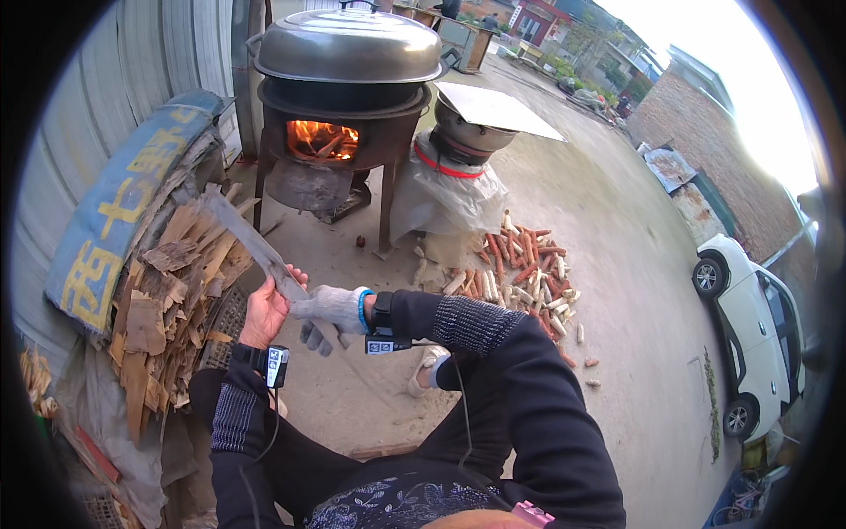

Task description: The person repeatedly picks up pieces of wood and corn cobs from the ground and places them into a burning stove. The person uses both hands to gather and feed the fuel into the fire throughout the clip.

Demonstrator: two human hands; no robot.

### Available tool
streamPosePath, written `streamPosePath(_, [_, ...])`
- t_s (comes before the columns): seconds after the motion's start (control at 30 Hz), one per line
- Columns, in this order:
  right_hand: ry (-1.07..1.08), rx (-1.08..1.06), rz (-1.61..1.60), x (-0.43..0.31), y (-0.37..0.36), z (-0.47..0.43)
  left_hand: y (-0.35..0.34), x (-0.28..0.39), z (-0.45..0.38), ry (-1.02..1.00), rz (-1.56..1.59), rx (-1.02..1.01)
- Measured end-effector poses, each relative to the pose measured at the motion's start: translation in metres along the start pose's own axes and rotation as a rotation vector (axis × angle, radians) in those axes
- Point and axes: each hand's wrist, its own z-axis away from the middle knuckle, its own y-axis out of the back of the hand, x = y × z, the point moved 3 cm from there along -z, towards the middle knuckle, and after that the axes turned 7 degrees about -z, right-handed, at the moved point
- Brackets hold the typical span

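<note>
A long, weathered grey wooden slat (246,231) slants across in front of me, its far end over the woodpile. My bare left hand (262,314) holds it near the middle, thumb and fingers on either side. Just beside it, my right hand (332,308), in a grey-white knit work glove, grips the same slat closer to its lower end. Beyond the hands stands a metal wood stove (390,132) on legs, with flames (324,140) and burning wood in its firebox opening. Atop the stove sits a large pot under a domed metal lid (350,46).
Broken wood scraps (162,291) are heaped on the left beside a blue board (132,205) with yellow writing. Corn cobs (529,271) lie right of the stove, near a plastic-wrapped stand (449,192) bearing a covered pot. A white car (753,330) is parked far right.
</note>
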Motion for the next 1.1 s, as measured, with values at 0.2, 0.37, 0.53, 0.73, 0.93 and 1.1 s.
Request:
streamPosePath(0.2, [-0.001,-0.111,-0.117,0.021,0.006,-0.019,0.009,0.000,0.009,-0.018,-0.273,-0.042])
streamPosePath(0.37, [0.022,-0.089,-0.137,0.031,0.016,-0.018,0.028,-0.012,-0.001,0.021,-0.342,0.062])
streamPosePath(0.53, [0.161,0.127,-0.158,0.037,0.014,-0.004,0.058,-0.001,-0.015,-0.134,-0.300,0.144])
streamPosePath(0.73, [0.239,0.369,0.189,0.049,0.012,0.012,0.064,0.014,-0.015,-0.183,-0.386,0.148])
streamPosePath(0.93, [0.341,0.444,0.238,0.058,0.007,0.011,0.042,0.006,-0.008,-0.061,-0.515,0.086])
streamPosePath(1.1, [0.387,0.443,-0.313,0.058,0.008,0.016,0.028,0.011,0.002,-0.090,-0.427,0.105])
